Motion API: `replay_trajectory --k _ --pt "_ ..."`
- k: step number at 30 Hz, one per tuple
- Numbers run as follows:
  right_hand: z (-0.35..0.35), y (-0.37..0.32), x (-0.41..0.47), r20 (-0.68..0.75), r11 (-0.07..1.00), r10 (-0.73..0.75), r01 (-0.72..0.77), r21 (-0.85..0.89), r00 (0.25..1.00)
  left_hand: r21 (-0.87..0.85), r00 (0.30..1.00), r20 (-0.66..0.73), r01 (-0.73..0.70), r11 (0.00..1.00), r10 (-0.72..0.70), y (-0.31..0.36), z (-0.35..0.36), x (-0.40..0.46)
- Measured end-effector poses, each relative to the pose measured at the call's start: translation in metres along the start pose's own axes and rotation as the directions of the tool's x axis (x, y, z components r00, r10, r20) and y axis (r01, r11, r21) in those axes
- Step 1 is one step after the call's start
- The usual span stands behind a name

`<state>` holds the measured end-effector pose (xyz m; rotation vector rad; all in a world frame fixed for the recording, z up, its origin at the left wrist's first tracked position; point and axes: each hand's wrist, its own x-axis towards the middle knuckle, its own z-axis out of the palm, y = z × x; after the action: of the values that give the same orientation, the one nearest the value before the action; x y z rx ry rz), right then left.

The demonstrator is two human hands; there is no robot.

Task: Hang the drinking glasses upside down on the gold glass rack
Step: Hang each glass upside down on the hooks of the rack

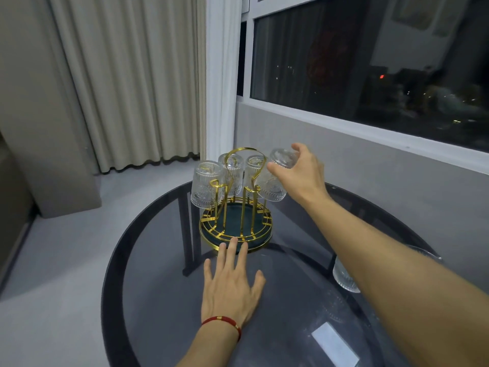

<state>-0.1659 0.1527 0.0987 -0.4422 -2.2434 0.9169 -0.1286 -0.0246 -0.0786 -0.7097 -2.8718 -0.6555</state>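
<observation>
The gold glass rack (235,226) with a dark green base stands on a round smoked-glass table (164,300). Three clear ribbed glasses hang upside down on it: one at the left (206,185), two at the back (234,173) (252,170). My right hand (301,173) grips a fourth glass (275,181) by its upturned base, tilted over a right-hand prong. My left hand (232,287) lies flat on the table, fingers spread, fingertips touching the rack's base rim. One more glass (344,276) stands on the table at the right, partly hidden by my right forearm.
A wall with a dark window (370,62) runs close behind the table at the right. Curtains (132,80) hang at the back left. A white rectangular reflection (334,345) shows on the near tabletop. Table legs show through the glass.
</observation>
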Motion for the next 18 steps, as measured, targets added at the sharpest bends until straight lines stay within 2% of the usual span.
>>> replay_trajectory --k 18 --pt "0.042 0.024 -0.005 0.061 0.997 0.059 -0.056 -0.049 0.996 0.012 1.000 -0.011 -0.005 1.000 0.005 -0.002 0.003 0.005"
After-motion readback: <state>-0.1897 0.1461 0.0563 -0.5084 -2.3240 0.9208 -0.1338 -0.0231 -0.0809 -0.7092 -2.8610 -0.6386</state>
